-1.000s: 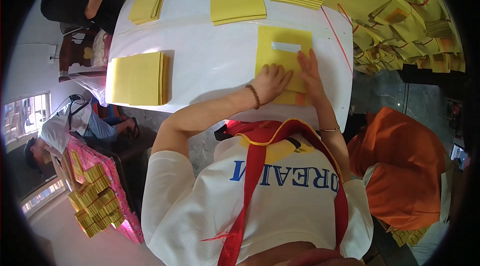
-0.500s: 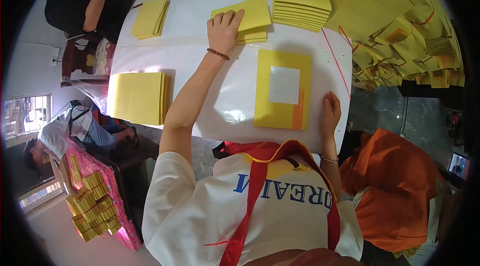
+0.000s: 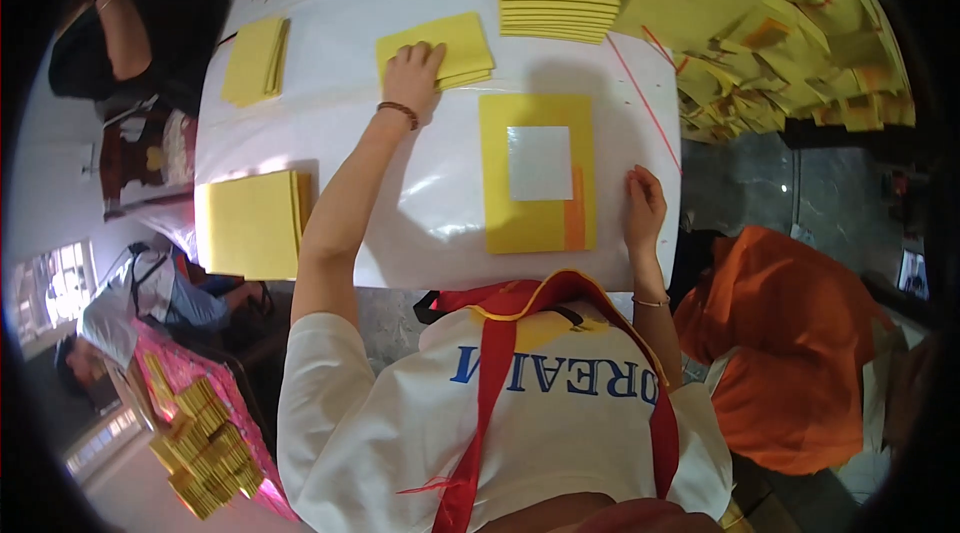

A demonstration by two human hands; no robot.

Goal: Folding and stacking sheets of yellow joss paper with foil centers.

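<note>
The left hand lies flat, grip spread, on a small yellow paper pile beyond the big yellow sheet. The right hand rests spread on the tabletop just beside that sheet.

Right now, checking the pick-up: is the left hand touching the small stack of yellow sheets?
Touching. The head view shows the left hand lying flat on the small stack of yellow sheets, fingers overlapping its near edge.
</note>
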